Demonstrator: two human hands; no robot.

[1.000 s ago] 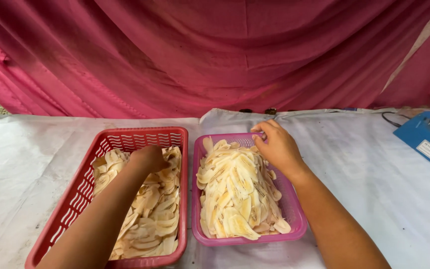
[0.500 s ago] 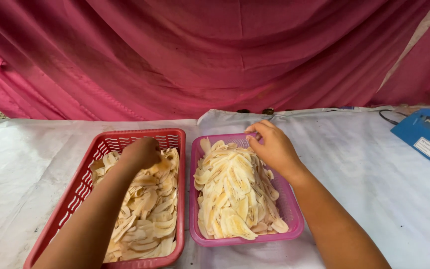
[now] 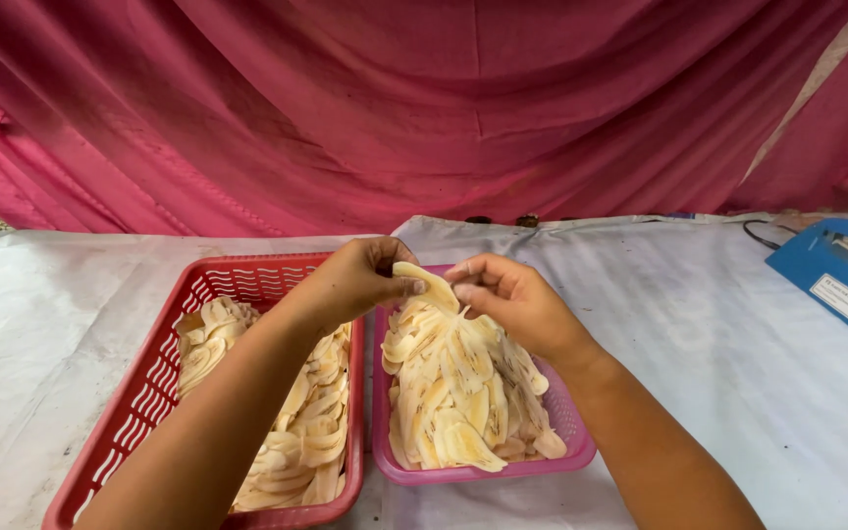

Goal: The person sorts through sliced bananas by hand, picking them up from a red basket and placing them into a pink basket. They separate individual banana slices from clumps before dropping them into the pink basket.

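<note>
A pale yellow banana slice [image 3: 430,286] is pinched between my left hand [image 3: 355,280] and my right hand [image 3: 507,299], a little above the far end of the pink basket [image 3: 488,473]. That basket is heaped with long thin banana slices [image 3: 458,393]. To its left stands a red slotted basket [image 3: 149,388], touching it, with more slices [image 3: 311,432] spread inside. My left forearm crosses over the red basket and hides part of its contents.
Both baskets sit on a table under a white sheet [image 3: 699,324]. A blue flat device [image 3: 841,285] with a black cord lies at the right edge. A pink curtain [image 3: 424,108] hangs close behind the table.
My left hand has lifted out of the red basket and moved right to meet my right hand. Both now hold one slice above the pink basket.
</note>
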